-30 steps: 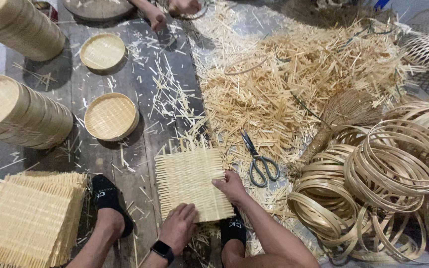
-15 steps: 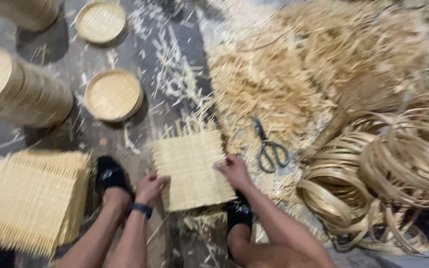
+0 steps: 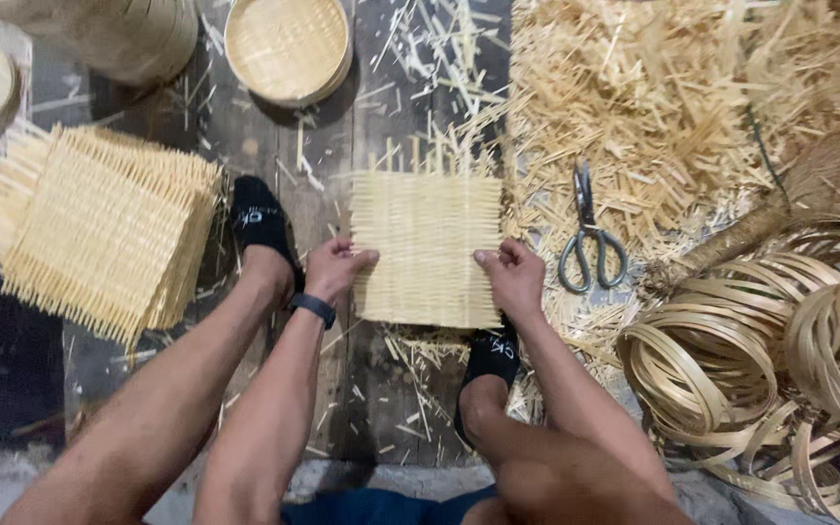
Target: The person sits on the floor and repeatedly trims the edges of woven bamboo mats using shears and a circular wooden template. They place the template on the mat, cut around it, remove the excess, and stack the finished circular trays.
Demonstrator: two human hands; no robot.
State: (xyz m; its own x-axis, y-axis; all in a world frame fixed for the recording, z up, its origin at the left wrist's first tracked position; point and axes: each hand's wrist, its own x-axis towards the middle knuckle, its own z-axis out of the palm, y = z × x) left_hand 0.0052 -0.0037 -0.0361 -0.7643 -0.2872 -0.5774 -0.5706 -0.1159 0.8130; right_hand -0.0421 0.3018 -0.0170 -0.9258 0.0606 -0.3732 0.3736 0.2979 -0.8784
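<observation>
I hold the square woven bamboo mat (image 3: 427, 248) flat on the dark wooden floor (image 3: 381, 389), between my black-socked feet. My left hand (image 3: 332, 269) pinches its left edge, thumb on top, and my right hand (image 3: 509, 275) curls around the right edge, so the weave stays taut and squared from both sides. Loose strip ends stick out past the far edge. The scissors (image 3: 587, 233) lie just to the right on the heap of bamboo offcuts (image 3: 653, 87), close to my right hand. A stack of finished mats (image 3: 99, 228) sits to my left, coiled bamboo hoops (image 3: 780, 350) to my right, and a round woven tray (image 3: 287, 44) ahead.
</observation>
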